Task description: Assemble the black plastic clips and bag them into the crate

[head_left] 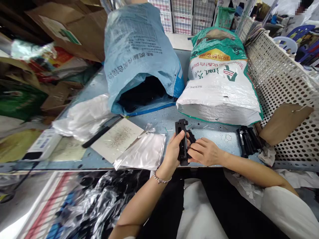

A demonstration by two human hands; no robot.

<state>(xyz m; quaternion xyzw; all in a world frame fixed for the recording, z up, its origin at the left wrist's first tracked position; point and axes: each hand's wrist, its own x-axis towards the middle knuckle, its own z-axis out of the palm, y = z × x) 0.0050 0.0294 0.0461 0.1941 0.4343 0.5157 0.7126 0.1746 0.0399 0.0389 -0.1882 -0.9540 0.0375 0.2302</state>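
Note:
My left hand (173, 149) is closed around a long black plastic part (182, 142) with slots and a small knob at its top end, held upright above the table's front edge. Against its right side my right hand (205, 152) pinches a second, smaller black piece (191, 136), mostly covered by the fingers. Whether the two pieces are joined I cannot tell. Several similar black parts (248, 141) lie in a pile on the table to the right. A stack of clear plastic bags (143, 151) lies left of my left hand.
A blue woven sack (142, 49) gapes toward me with dark contents; a white-green sack (219, 79) lies beside it. A perforated white panel (286, 96) bounds the right. A stained card (118, 137) and black strip (96, 136) lie left. Below the edge, a crate holds bagged black parts (99, 199).

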